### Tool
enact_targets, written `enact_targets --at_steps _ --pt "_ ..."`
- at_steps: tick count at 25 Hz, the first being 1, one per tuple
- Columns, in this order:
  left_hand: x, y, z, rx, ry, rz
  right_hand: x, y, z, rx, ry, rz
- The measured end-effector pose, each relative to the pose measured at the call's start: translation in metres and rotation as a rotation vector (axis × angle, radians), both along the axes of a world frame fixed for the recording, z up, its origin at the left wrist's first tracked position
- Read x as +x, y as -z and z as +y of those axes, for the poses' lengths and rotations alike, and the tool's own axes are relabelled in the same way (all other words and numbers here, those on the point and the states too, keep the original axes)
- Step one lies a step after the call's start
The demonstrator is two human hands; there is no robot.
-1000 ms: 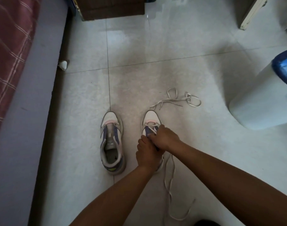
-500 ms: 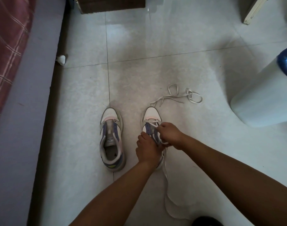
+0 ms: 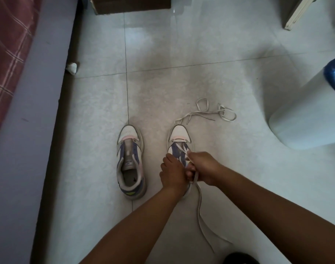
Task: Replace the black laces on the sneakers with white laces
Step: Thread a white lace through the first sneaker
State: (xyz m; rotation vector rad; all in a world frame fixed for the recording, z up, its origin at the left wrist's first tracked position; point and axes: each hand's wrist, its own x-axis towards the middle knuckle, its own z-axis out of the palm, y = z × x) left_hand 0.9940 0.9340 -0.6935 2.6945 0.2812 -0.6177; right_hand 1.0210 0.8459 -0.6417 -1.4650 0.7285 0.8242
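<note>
We see both bare forearms reaching forward and down to the right-hand white, blue and pink sneaker (image 3: 179, 139) on the pale tiled floor (image 3: 182, 73). The left hand (image 3: 172, 173) lies over the sneaker's middle, knuckles up, its fingers curled down onto the upper — whether they pinch lace or only steady the sneaker we cannot tell. The right hand (image 3: 202, 166) sits touching the left one, fingers curled round a flat white lace (image 3: 199, 202) that runs out from under the fist.

That lace crosses the blue eyelet panels just behind the sneaker's toe cap, and its free length trails from the right hand toward us in a long loose curve on the tiles.

Left of this sneaker, close by and parallel, stands the matching sneaker (image 3: 130, 161) — no lace in it, tongue and insole exposed. Just beyond the laced sneaker's toe, a second loose pale lace (image 3: 208, 113) lies in a tangle of loops. Well to the right of the sneaker stands a white rounded bin (image 3: 303, 115) with a blue liner.
</note>
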Motion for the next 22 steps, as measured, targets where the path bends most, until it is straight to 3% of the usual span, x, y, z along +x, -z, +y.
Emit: enact_targets --at_steps 2,6,9,11,13,16,22 --pt "-0.006 -0.004 0.001 -0.143 -0.023 0.062 0.0 -0.001 -0.016 0.295 0.212 0.263" --pt "-0.015 -0.011 0.025 -0.529 -0.096 0.268 -0.016 0.003 -0.032 0.349 0.194 0.289" --pt "-0.008 -0.019 0.036 -0.57 -0.356 0.057 -0.024 -0.002 -0.034 0.348 0.137 0.269" --pt "-0.005 -0.03 0.032 -0.672 -0.476 0.117 -0.025 -0.004 -0.032 0.366 0.201 0.313" --pt "-0.007 -0.037 0.024 -0.744 -0.402 0.22 -0.026 -0.009 -0.028 0.411 0.274 0.361" --pt "-0.009 -0.039 0.014 -0.69 -0.296 0.241 -0.035 -0.014 -0.021 0.403 0.219 0.329" --pt "-0.006 -0.038 0.012 -0.784 -0.544 0.322 -0.053 -0.013 -0.015 0.354 0.245 0.224"
